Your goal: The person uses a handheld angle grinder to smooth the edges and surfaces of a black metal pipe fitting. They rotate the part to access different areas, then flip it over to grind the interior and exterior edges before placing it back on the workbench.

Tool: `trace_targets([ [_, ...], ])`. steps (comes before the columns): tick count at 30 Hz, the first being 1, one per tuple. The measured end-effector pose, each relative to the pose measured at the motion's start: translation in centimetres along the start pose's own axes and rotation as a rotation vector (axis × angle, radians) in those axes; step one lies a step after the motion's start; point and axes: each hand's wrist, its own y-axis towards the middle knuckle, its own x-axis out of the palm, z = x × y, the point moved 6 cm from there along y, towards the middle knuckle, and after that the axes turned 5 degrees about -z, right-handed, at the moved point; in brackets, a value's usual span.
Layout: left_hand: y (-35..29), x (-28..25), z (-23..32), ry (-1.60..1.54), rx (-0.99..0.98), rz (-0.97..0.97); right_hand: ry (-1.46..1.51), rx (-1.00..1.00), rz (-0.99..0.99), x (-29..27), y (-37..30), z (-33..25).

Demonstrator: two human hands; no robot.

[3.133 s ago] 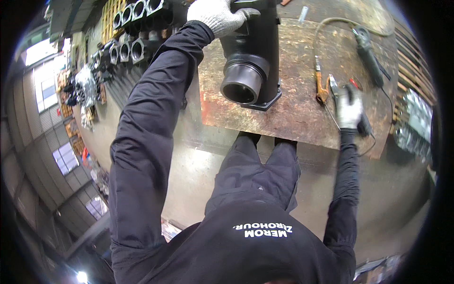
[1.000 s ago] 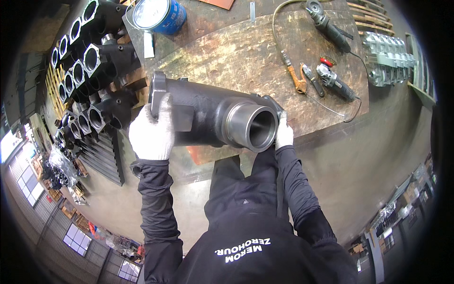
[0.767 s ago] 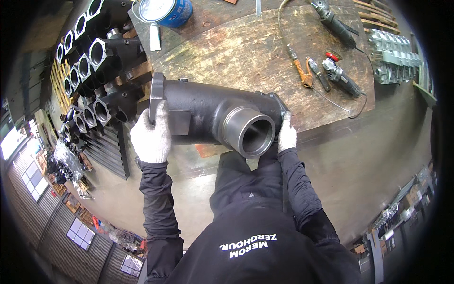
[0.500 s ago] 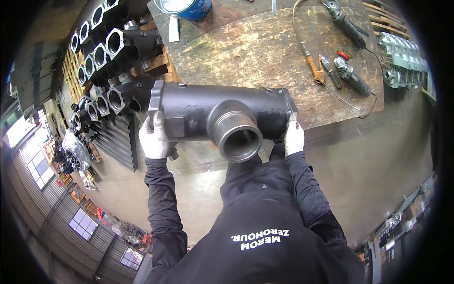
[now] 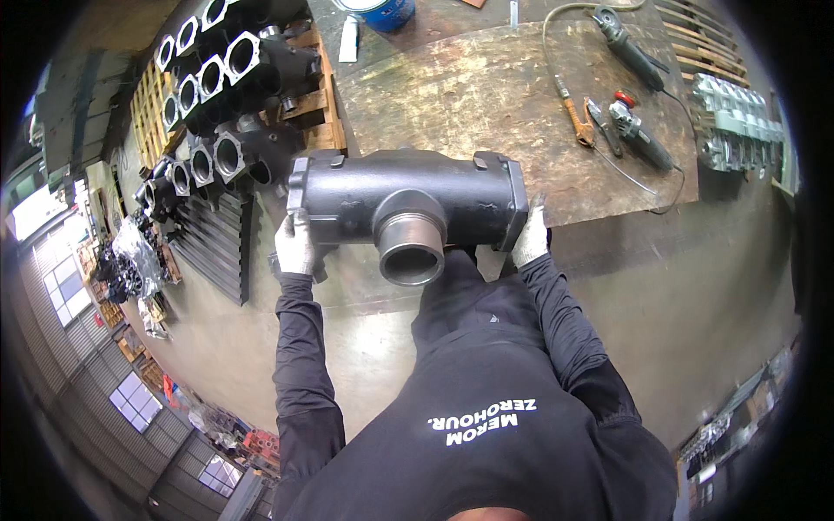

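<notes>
Between my hands is a big black metal pipe casting (image 5: 347,195) with a flange at each end. From its middle a short outlet with a bare machined rim points toward me. My left hand (image 5: 295,244), in a white work glove, grips the left flange from below. The right flange is held by my right hand (image 5: 532,239), gloved the same way, with the fingers partly hidden behind the metal. The casting is level, in front of my body at the near edge of the worn workbench (image 5: 452,95).
Several similar black castings (image 5: 230,156) are stacked on wooden pallets at the left. On the bench lie two angle grinders (image 5: 643,139), an orange-handled air tool (image 5: 577,122) with a hose, and a blue can (image 5: 387,13). Silver metal castings (image 5: 738,130) stand beyond the right edge.
The casting has shifted slightly left and now sits lower and more level in my hands. Its outlet has turned more downward. Both hands keep their hold on the ends.
</notes>
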Motion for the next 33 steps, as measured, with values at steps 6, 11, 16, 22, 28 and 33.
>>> trace_targets([
  [6, -3.1, 1.0, -0.2, -0.096, 0.016, 0.062, -0.402, -0.062, 0.02, -0.3, -1.3, -1.5],
  [11, -2.7, 3.9, 1.7, -0.217, -0.007, 0.062, -0.3, -0.059, 0.07, -2.7, -4.9, -4.5],
  [16, -0.9, 9.9, 4.2, -0.036, -0.085, -0.104, -0.147, -0.19, 0.253, -6.1, -11.6, -8.6],
  [22, 2.1, 19.3, 7.4, -0.16, -0.028, -0.283, -0.283, -0.233, 0.517, -7.1, -17.4, -12.9],
  [28, 8.6, 24.0, 8.4, 0.15, 0.127, -0.359, -0.651, -0.247, 0.471, -1.6, -18.4, -14.9],
  [33, 14.2, 25.7, 4.1, 0.275, 0.099, -0.405, -0.64, -0.312, 0.435, 5.6, -16.3, -13.0],
])
